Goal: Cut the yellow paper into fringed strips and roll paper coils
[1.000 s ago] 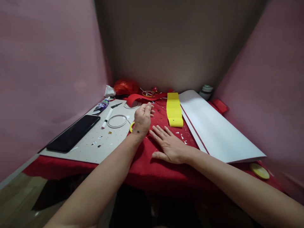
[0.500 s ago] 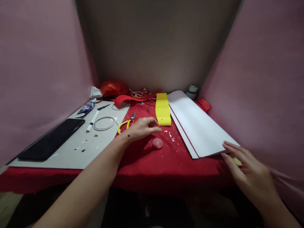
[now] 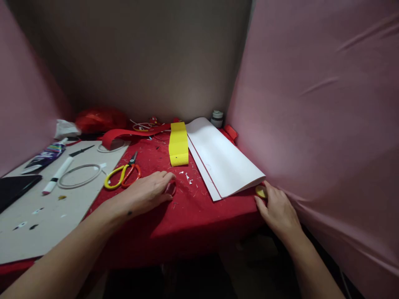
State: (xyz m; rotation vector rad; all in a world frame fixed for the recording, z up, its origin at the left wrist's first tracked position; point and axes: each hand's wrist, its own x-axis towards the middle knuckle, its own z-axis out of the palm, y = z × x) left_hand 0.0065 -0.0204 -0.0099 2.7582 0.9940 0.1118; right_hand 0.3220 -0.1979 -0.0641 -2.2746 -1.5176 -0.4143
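Note:
My left hand (image 3: pixel 154 189) reaches over the red cloth (image 3: pixel 193 211), its fingers and thumb closed around a small translucent pink disc (image 3: pixel 170 187). Part of the disc is hidden by the fingers. By the cloth's right front edge, my right hand (image 3: pixel 279 209) has a small round yellow piece (image 3: pixel 261 191) between thumb and fingers, beside the corner of a folded white sheet (image 3: pixel 224 162). Scissors (image 3: pixel 132 161) with one yellow and one red handle lie just beyond my left hand. A ribbed yellow strip (image 3: pixel 178 143) stretches away behind the disc.
On the grey board (image 3: pixel 77 209) at left are a black phone (image 3: pixel 18 189), a white marker (image 3: pixel 57 175), a coiled cord (image 3: pixel 79 186), a purple tube (image 3: pixel 46 157) and a dark blade (image 3: pixel 81 150). A red strip (image 3: pixel 134 133), a red bag (image 3: pixel 101 119) and a jar (image 3: pixel 217 118) stand behind.
My view has turned right. My left hand has come down onto the pink disc and closed around it. My right hand's fingers have left the sheet's corner and now surround the yellow piece.

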